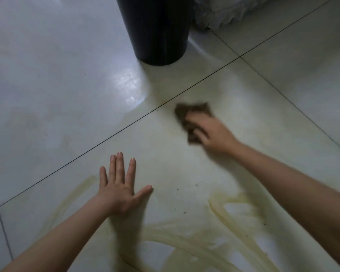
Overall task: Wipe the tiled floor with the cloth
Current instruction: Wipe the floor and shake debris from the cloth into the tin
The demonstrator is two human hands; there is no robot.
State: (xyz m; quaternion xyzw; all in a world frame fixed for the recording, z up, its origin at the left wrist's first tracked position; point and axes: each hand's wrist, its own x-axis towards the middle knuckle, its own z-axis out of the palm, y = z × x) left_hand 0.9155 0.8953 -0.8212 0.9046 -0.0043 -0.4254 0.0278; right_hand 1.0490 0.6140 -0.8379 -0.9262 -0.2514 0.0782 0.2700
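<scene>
**Mid-wipe, smears left to clear**

The floor is filling the view, pale glossy tiles crossed by dark grout lines. The bin, black and tapered, is standing on it at the top centre, and some white fabric is lying just right of the bin.

Below the bin and well apart from it, the left hand is lying flat on the tile with fingers straight and spread, holding nothing and seemingly propping the person up. Below the bin and slightly right, the right hand is pressing the cloth to the floor; it is blurred, but the fingers seem to be curling over the cloth and gripping it. The cloth, dark brown and bunched, is sitting on the tile just past the grout line that runs under the bin.

Yellowish smears are arcing across the tile furthest from the bin, nearest the person, with a few dark specks between them and the cloth.

The wiping stroke seems to be under way. The next move is probably calling for drawing the cloth back from the bin over the specks and smears, pressing evenly.
</scene>
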